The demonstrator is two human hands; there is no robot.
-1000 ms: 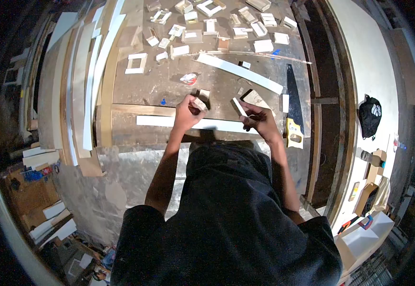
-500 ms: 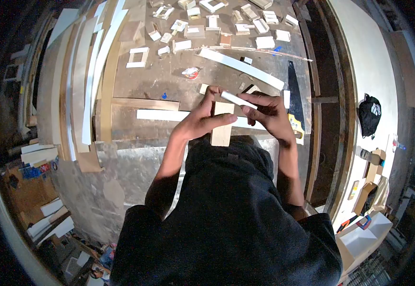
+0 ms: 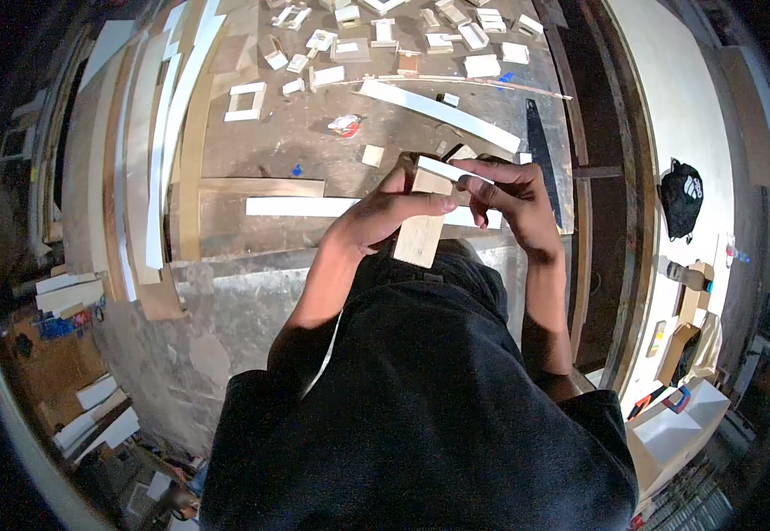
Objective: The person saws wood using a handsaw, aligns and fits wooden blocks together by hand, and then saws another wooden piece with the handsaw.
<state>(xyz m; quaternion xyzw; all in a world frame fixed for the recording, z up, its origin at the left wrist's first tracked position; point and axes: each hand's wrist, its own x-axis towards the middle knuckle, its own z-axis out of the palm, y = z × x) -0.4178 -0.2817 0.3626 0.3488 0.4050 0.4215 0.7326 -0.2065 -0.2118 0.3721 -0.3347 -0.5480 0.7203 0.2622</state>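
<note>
Block of pale wood (image 3: 418, 237) and short white-faced strip (image 3: 442, 169), held together in mid-air over the near edge of the worktable (image 3: 252, 142), right of that edge's middle. The step in hand appears to be a two-handed fitting of strip to block. It is best done, in this judgement, with the block as the fixed member: the left grip kept firm and the wrist quiet, while the right makes the fine adjustments, squaring the strip to the block's upper end and keeping the fingertips out of the joint. A light pinch would let the strip turn; a loose one would let it skew. The left hand (image 3: 376, 212) is closed around the block, its thumb laid flat across the broad face and its fingers behind, partly hidden. The right hand (image 3: 522, 208) pinches the strip near its right end between thumb and forefinger, the remaining fingers loosely curled. The strip overlaps the block's upper end; whether the two are pressed tight cannot be told. On the worktable, a long white strip (image 3: 301, 207) lies along the near edge, a handsaw blade (image 3: 540, 159) beside the right edge, and small wooden assemblies (image 3: 482, 66) toward the far edge.
</note>
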